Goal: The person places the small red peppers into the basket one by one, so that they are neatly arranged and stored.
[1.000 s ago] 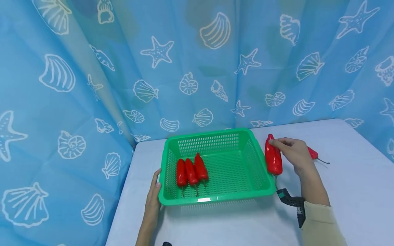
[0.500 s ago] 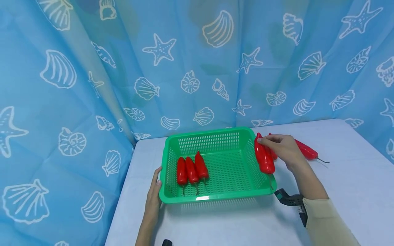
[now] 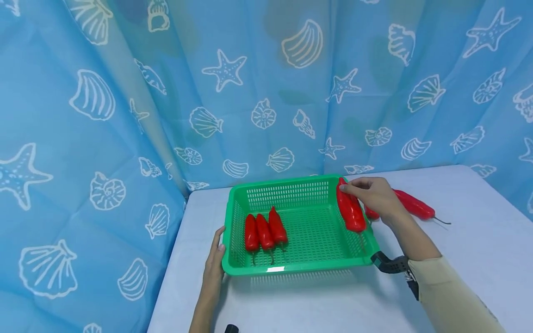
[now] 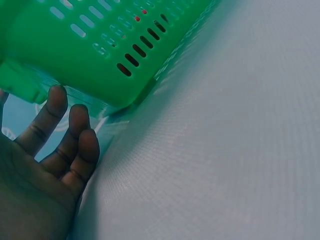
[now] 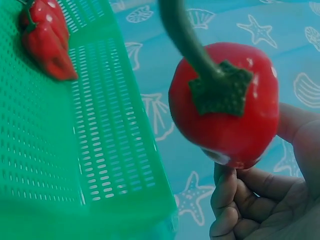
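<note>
In the head view my right hand [image 3: 376, 198] pinches a red pepper [image 3: 350, 208] near its tip, over the right wall of the green basket [image 3: 295, 267]; its stem hangs downward. The right wrist view shows that pepper [image 5: 225, 105] from its stem end, with my fingers [image 5: 225, 200] behind it. Three red peppers [image 3: 265, 232] lie side by side in the left part of the basket. My left hand [image 3: 213, 266] rests at the basket's left side, fingers extended; the left wrist view shows these fingers [image 4: 57, 102] beside the basket wall [image 4: 100, 65].
Right of the basket, another red pepper [image 3: 416, 206] lies on the white table [image 3: 291, 305], and part of one more [image 3: 371, 213] shows beneath my right hand. A blue curtain [image 3: 258, 55] with shell patterns hangs behind the table.
My right hand has carried the pepper leftward, from beside the basket to over its right wall. The head view has shifted slightly; my left hand stays at the basket's side.
</note>
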### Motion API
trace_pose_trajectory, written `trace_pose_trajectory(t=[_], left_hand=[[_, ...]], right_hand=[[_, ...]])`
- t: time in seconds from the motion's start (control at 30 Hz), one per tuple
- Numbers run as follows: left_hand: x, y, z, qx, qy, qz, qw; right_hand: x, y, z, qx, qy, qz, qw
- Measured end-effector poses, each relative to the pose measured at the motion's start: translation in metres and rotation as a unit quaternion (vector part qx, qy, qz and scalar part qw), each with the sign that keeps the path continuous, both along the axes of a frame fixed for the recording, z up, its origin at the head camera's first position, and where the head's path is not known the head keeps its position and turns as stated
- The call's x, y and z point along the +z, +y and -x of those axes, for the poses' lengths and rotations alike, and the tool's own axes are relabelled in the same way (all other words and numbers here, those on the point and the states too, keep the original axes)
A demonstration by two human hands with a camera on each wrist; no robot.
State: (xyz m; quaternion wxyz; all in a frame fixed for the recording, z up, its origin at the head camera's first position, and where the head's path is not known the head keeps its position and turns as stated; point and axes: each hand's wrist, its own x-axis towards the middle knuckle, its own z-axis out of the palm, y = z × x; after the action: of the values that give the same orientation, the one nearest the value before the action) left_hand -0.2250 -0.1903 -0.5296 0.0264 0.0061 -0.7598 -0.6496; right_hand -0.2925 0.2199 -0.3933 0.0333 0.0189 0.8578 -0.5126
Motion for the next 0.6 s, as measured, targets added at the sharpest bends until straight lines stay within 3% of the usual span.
trace_pose_trajectory(t=[0.27, 0.47, 0.6], left_hand=[[-0.001, 0.001, 0.0, -0.005, 0.001, -0.004, 1.0], [0.002, -0.002, -0.001, -0.001, 0.009, -0.001, 1.0], [-0.002, 0.001, -0.001, -0.001, 0.006, -0.009, 0.9999]], right_hand=[[0.004, -0.01, 0.007, 0.015, -0.007, -0.014, 0.9998], [0.006, -0.035, 0.018, 0.031, -0.009, -0.009, 0.9994], [0.004, -0.048, 0.025, 0.049, 0.003, -0.013, 0.9987]])
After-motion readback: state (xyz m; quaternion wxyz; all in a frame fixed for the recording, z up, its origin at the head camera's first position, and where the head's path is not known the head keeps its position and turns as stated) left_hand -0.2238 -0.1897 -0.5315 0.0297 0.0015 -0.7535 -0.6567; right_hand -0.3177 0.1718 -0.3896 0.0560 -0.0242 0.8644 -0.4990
